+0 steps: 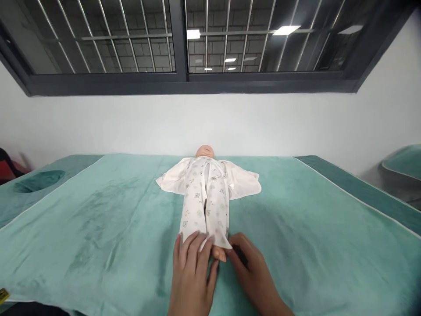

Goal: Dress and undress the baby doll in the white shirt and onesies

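A baby doll (205,151) lies face up with its head toward the wall. White baby pants (194,206) with small animal prints cover its body and legs, and a white garment (245,179) spreads out on both sides beneath them. My left hand (194,272) rests with outstretched fingers on the lower end of the left pant leg. With thumb and forefinger, my right hand (250,267) pinches the hem corner of the right pant leg. One doll foot (219,253) pokes out from that hem, between my hands. The other foot is hidden.
A green padded table cover (115,219) lies under the doll, with a round recess (41,181) at the left. White wall (131,125) and a dark-framed window (184,83) with bars stand behind. Another green padded surface (406,160) shows at the right, a yellow tag (4,295) at the lower left.
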Tool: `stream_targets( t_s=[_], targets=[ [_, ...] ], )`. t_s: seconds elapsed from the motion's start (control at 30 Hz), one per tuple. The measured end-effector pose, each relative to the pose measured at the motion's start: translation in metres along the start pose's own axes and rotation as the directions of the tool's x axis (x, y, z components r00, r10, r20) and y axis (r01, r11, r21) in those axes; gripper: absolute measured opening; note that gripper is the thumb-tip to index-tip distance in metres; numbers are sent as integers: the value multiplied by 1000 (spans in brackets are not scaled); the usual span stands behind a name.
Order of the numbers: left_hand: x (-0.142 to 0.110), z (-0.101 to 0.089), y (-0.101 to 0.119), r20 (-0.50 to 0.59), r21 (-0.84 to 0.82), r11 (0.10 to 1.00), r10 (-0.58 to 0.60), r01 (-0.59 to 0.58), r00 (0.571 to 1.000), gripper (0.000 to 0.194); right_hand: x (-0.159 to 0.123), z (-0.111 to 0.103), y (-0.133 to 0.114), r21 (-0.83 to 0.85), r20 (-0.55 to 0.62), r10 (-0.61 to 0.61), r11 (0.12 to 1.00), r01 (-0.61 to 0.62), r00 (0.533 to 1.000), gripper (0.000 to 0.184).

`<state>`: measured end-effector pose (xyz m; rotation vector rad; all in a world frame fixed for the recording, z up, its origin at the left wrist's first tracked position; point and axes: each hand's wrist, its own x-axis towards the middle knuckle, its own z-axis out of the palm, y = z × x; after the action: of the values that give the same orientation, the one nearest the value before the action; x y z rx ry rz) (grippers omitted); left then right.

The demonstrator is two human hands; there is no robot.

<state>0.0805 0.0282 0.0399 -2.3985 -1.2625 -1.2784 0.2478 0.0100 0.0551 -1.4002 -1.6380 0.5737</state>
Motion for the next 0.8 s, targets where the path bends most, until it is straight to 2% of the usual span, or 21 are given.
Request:
stream_targets(
  t_s=[0.1, 0.23, 0.4, 0.5, 0.57, 0.67, 0.73, 0.8],
  targets=[
    [10, 0, 6, 79, -53, 998, -36, 40, 996, 28, -5, -7, -6, 48, 43, -70, 997, 68, 997, 16],
    [12, 1, 4, 115, -177, 984, 23, -2, 993, 14, -10, -12, 0, -25, 83, -22, 999, 25, 996, 17],
    [8, -12, -2, 61, -212, 971, 124, -108, 990, 22, -18, -16, 7, -72, 150, -1, 997, 11, 989, 18],
    [4, -19, -7, 12, -161, 964, 215, -210, 977, 22, -19, -22, 5, -67, 235, -15, 997, 32, 972, 17],
    [1, -21, -11, 4, -102, 965, 243, -241, 970, 25, -17, -27, 3, -93, 246, -22, 995, 46, 969, 17],
    [-2, -19, -15, 31, 3, 991, 135, -135, 990, 28, -14, -28, 0, -146, 161, -74, 984, 98, 984, 8],
    [-3, -17, -17, 57, 25, 998, 64, -66, 996, 25, -11, -23, -2, -179, 112, -132, 972, 151, 985, 20],
    [-3, -15, -17, 69, -3, 998, 67, -67, 995, 22, -9, -15, -4, -209, 119, -166, 959, 188, 979, 26]
  ],
)
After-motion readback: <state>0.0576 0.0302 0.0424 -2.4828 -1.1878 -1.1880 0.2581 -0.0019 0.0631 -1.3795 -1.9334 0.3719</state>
